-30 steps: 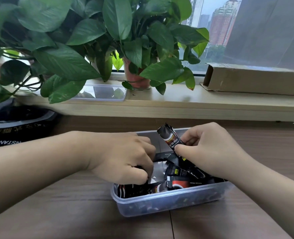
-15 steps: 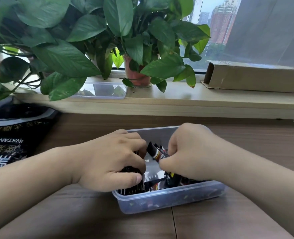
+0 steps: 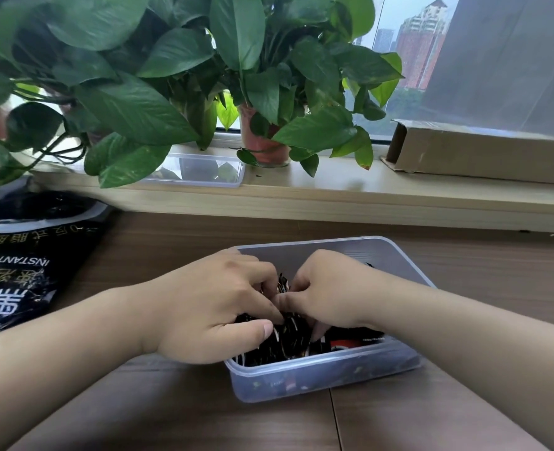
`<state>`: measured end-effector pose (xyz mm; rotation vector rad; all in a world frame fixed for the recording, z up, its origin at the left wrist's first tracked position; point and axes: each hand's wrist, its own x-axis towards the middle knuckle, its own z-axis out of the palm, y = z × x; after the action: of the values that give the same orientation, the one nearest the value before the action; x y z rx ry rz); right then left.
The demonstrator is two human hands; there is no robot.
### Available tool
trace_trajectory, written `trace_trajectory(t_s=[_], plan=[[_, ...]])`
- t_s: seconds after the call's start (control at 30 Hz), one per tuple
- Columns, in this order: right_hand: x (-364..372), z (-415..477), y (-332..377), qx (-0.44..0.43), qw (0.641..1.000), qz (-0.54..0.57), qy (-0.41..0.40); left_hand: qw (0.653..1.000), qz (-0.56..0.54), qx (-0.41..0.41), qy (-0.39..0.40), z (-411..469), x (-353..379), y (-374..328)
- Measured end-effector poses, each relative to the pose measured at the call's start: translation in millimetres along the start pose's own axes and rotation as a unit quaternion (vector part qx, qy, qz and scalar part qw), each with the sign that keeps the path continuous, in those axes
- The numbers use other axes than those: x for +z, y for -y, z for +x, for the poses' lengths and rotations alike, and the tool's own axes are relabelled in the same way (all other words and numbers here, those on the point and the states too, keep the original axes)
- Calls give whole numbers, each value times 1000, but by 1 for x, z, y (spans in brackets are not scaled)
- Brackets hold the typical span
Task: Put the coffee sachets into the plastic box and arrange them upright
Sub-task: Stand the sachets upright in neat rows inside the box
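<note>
Right hand nearer; sachets half-hidden

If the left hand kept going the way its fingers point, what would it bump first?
Most likely the coffee sachets in the plastic box: the left hand touches them, and the right hand sits just beyond, though depth is unclear.

L hand & R hand close tog., forearms converging, fingers curled round coffee sachets.

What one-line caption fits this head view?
Left hand and right hand grip black coffee sachets inside a clear plastic box on a wooden table.
</note>
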<state>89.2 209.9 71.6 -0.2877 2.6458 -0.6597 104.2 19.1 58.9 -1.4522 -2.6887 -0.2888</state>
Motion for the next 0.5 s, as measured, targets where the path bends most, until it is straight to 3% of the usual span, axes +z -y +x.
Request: trace_trajectory(t_s=[0.3, 0.5], plan=[[-3, 3, 5, 12, 998, 41, 56, 1000, -18, -17, -19, -3, 0, 0], [-1, 5, 11, 4, 1000, 23, 18, 999, -31, -20, -19, -2, -2, -4]])
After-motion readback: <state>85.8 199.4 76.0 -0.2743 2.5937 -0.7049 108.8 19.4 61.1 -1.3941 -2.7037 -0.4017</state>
